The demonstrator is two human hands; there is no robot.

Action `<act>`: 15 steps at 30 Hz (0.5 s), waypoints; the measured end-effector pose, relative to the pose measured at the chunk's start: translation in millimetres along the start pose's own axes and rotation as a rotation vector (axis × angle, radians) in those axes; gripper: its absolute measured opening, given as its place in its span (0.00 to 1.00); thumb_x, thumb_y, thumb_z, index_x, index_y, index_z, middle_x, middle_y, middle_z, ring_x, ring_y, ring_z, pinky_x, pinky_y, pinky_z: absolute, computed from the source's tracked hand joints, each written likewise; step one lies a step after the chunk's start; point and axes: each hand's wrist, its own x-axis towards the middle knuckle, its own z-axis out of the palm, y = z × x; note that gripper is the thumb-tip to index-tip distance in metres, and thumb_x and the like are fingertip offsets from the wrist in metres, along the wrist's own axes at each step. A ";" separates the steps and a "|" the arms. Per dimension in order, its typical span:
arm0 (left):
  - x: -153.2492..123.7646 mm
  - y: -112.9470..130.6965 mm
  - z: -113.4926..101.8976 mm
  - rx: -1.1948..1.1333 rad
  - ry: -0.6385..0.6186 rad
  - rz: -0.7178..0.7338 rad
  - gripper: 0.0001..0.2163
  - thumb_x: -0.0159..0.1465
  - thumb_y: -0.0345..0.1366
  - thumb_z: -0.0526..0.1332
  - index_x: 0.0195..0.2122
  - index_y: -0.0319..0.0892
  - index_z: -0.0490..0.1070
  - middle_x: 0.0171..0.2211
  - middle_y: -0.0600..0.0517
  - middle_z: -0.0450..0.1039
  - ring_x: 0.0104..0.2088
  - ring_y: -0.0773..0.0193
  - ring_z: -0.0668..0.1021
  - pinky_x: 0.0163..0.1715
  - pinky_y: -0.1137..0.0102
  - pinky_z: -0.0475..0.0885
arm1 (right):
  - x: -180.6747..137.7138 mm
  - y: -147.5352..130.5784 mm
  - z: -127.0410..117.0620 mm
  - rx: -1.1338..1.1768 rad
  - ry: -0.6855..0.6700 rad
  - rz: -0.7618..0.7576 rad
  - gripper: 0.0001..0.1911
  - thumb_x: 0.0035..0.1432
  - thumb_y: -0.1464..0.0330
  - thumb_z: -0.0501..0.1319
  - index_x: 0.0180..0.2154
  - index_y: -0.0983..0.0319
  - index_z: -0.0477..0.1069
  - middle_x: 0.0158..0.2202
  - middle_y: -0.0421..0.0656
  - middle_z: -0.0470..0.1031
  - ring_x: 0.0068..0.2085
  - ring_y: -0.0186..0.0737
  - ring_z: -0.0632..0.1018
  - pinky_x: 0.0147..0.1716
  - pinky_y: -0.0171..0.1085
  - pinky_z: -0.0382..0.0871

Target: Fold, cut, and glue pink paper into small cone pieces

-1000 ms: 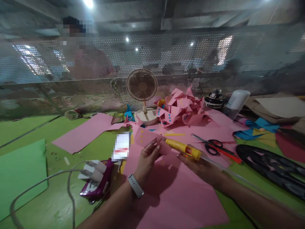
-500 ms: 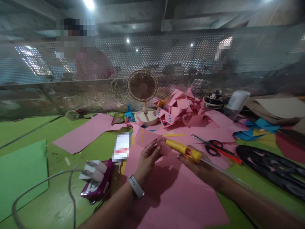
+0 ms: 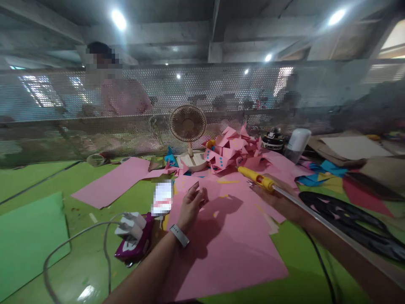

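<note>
My right hand [image 3: 278, 198] is closed around a yellow glue gun [image 3: 257, 179]. Its nozzle points up and left toward a heap of folded pink paper pieces with blue dots [image 3: 236, 148], and a clear glue stick trails back along my forearm. My left hand [image 3: 193, 203], with a grey band on the wrist, hovers over a large pink paper sheet [image 3: 230, 249]. Its fingers are loosely apart and I see nothing in them. The two hands are well apart.
A small beige fan [image 3: 187, 126] stands behind the sheet. A purple power strip with white plugs and a cable [image 3: 134, 236] lies to the left, by a green foam sheet [image 3: 28, 236]. Black rings [image 3: 348, 215], a white bottle [image 3: 297, 144] and coloured paper lie right. A person stands behind the mesh screen [image 3: 57, 126].
My left hand no longer holds the small pink folded piece and has opened. My right hand has carried the glue gun up and right, toward the paper heap. The view has tilted upward.
</note>
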 end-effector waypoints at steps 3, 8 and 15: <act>0.8 0.9 -1.3 0.001 0.006 -0.005 0.29 0.47 0.38 0.70 0.51 0.40 0.64 0.28 0.56 0.68 0.27 0.72 0.71 0.34 0.71 0.70 | -16.5 36.7 -24.6 -0.212 -0.046 -0.016 0.13 0.55 0.60 0.56 0.40 0.60 0.65 0.37 0.45 0.73 0.36 0.42 0.75 0.35 0.38 0.67; 1.8 1.4 -1.2 0.017 0.001 0.036 0.26 0.48 0.39 0.69 0.48 0.41 0.66 0.28 0.56 0.70 0.27 0.71 0.72 0.35 0.70 0.70 | -67.6 117.7 -74.5 -0.534 -0.049 0.162 0.17 0.47 0.62 0.59 0.41 0.59 0.67 0.41 0.49 0.72 0.40 0.49 0.75 0.37 0.44 0.68; 6.7 1.7 -1.1 0.008 0.014 0.080 0.24 0.47 0.38 0.69 0.46 0.42 0.68 0.32 0.53 0.72 0.30 0.68 0.73 0.37 0.67 0.70 | -111.8 183.4 -119.2 -0.600 -0.032 0.396 0.21 0.41 0.56 0.61 0.37 0.59 0.68 0.41 0.55 0.74 0.41 0.57 0.75 0.37 0.48 0.68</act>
